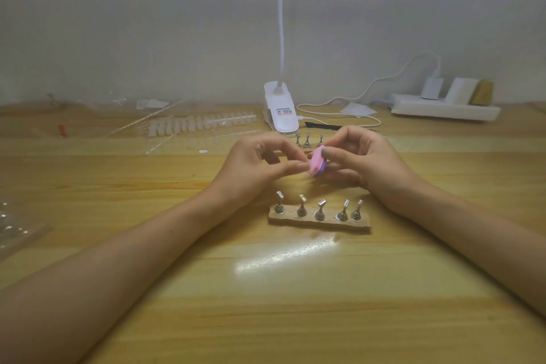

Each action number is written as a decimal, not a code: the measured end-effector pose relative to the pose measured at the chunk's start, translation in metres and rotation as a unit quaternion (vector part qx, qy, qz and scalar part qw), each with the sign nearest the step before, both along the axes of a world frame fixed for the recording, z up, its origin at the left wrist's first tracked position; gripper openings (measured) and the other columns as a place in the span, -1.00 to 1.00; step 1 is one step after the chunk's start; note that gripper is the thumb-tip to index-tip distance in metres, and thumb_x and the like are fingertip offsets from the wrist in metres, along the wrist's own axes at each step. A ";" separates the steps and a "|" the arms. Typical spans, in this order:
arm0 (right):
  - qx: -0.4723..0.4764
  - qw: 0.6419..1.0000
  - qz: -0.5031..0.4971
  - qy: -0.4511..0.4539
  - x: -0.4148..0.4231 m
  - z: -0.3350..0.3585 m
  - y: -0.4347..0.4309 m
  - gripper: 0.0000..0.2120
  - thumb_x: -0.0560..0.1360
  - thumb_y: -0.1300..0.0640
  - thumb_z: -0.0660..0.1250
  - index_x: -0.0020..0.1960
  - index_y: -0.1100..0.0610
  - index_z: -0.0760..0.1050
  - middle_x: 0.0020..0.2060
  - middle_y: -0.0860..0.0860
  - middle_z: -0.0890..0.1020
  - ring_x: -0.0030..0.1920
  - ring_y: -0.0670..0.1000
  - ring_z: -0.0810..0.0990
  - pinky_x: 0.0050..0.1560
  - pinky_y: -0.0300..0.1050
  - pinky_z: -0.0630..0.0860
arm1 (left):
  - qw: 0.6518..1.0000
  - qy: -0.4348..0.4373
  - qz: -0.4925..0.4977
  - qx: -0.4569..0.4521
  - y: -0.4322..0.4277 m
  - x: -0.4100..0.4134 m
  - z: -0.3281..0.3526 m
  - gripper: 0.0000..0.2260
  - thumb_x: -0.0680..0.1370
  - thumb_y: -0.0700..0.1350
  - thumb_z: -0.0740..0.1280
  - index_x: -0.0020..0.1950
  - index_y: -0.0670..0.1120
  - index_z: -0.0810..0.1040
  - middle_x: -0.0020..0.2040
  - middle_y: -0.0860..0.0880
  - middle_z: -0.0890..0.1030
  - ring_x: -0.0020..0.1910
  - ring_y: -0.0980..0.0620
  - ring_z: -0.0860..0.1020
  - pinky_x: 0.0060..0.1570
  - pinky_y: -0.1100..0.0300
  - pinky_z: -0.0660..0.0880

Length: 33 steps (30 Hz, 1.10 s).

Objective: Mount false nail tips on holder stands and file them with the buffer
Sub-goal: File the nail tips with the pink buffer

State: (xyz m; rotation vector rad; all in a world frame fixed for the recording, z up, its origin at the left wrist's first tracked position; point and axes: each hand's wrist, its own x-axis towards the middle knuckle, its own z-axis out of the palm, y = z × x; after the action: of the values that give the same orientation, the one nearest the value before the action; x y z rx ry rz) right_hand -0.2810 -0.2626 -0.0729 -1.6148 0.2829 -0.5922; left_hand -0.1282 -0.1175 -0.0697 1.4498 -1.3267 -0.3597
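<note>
Buffer (405, 163) is up off the table, pinched in my right hand (365, 162) between thumb and first fingers, so that grip is firmly on it. It sits tilted with the pink face turned toward my left hand (254, 167) and a purple layer underneath, and its longer side runs roughly away from me rather than across.

The left hand's thumb and forefinger are pressed together right at the buffer's pink edge. Honestly I can't tell whether there's a nail tip between them or just fingertip against foam; it's too small to make out.

What the next bit hinges on, I reckon: the near row of holder stands (320, 210) sits on its wooden base (319, 224) just on my side of both hands, five of them running left to right, heads leaning slightly different ways. Their tops look bare as far as I can see. My right wrist is over the right end of the row, so that hand is nearer those stands and the left is nearer the others.

A second set of stands (307, 140) pokes up just beyond my knuckles. The strip of spare nail tips (201, 124) lies well off to the far left, so it's a left-hand reach.

Everything sits on a glossy wooden table (295, 289) with a glare patch near me. The clip lamp (280, 111) and its cable are at the back by the plain wall, with a power strip (443, 111) at far right.
</note>
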 end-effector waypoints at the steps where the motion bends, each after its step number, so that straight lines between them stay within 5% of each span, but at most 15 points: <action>1: -0.006 1.000 0.014 0.007 -0.001 0.000 0.000 -0.85 0.43 0.17 0.47 -0.06 0.20 0.56 -0.11 0.14 0.73 -0.11 0.12 0.74 -0.14 -0.08 0.67 | 1.000 0.014 0.013 -0.005 0.000 0.001 0.000 -0.94 0.44 -0.17 0.51 -0.20 -0.06 0.67 -0.22 0.10 0.65 -0.31 0.10 0.48 -0.24 0.23 0.42; 7: 0.010 1.000 -0.007 -0.005 -0.001 0.000 -0.001 -0.83 0.41 0.17 0.46 -0.05 0.22 0.55 -0.12 0.13 0.73 -0.12 0.09 0.73 -0.14 -0.11 0.67 | 0.999 -0.029 -0.027 0.006 0.001 -0.003 0.001 -0.94 0.43 -0.19 0.52 -0.20 -0.06 0.68 -0.26 0.16 0.63 -0.29 0.24 0.48 -0.22 0.31 0.40; 16: 0.010 1.000 0.018 -0.004 0.000 0.000 0.000 -0.87 0.42 0.18 0.46 -0.08 0.18 0.58 -0.11 0.15 0.73 -0.11 0.11 0.74 -0.17 -0.09 0.67 | 1.000 -0.022 -0.005 -0.019 0.000 -0.001 0.000 -0.92 0.44 -0.21 0.51 -0.20 -0.05 0.67 -0.24 0.13 0.63 -0.29 0.25 0.48 -0.21 0.28 0.42; 20: -0.007 1.000 0.009 -0.003 0.000 -0.001 -0.001 -0.84 0.41 0.16 0.47 -0.04 0.17 0.58 -0.12 0.14 0.73 -0.13 0.09 0.73 -0.17 -0.07 0.67 | 0.995 -0.065 -0.069 0.034 0.000 -0.005 0.002 -0.91 0.43 -0.23 0.51 -0.21 -0.06 0.67 -0.24 0.10 0.63 -0.29 0.17 0.47 -0.19 0.27 0.39; 24: 0.013 1.000 0.023 -0.010 -0.002 0.000 -0.003 -0.75 0.44 0.14 0.46 0.10 0.15 0.60 -0.06 0.13 0.72 -0.06 0.14 0.74 -0.13 -0.06 0.67 | 1.000 0.019 -0.005 -0.007 0.000 0.001 0.002 -0.91 0.45 -0.18 0.50 -0.21 -0.02 0.65 -0.25 0.17 0.62 -0.28 0.22 0.46 -0.18 0.31 0.39; 27: -0.029 0.997 0.075 0.005 -0.004 0.000 -0.001 -0.84 0.48 0.13 0.48 0.05 0.13 0.63 -0.03 0.15 0.71 -0.02 0.18 0.73 -0.06 -0.02 0.67 | 1.000 0.006 0.005 0.000 0.000 0.000 0.001 -0.90 0.45 -0.16 0.50 -0.21 0.01 0.64 -0.21 0.10 0.64 -0.25 0.18 0.49 -0.13 0.24 0.42; 31: 0.038 0.998 0.009 -0.038 -0.001 0.000 -0.005 -0.83 0.45 0.19 0.43 0.02 0.20 0.59 -0.05 0.15 0.71 -0.02 0.07 0.71 -0.02 -0.15 0.64 | 1.000 0.020 0.007 -0.005 0.000 0.001 0.001 -0.93 0.44 -0.15 0.51 -0.21 -0.01 0.65 -0.23 0.15 0.62 -0.25 0.12 0.45 -0.17 0.24 0.39; 33: 0.014 0.999 0.039 -0.010 -0.002 -0.001 -0.004 -0.86 0.45 0.19 0.44 0.00 0.18 0.59 -0.02 0.18 0.70 0.00 0.14 0.72 -0.01 -0.04 0.66 | 1.000 0.019 0.009 -0.010 0.001 0.001 0.001 -0.91 0.44 -0.17 0.51 -0.21 -0.01 0.65 -0.22 0.13 0.62 -0.25 0.10 0.45 -0.17 0.22 0.39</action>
State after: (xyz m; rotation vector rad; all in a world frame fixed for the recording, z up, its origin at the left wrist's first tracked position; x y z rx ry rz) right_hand -0.2826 -0.2665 -0.0744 -1.5859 0.2112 -0.5414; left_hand -0.1270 -0.1169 -0.0687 1.4319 -1.2823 -0.3596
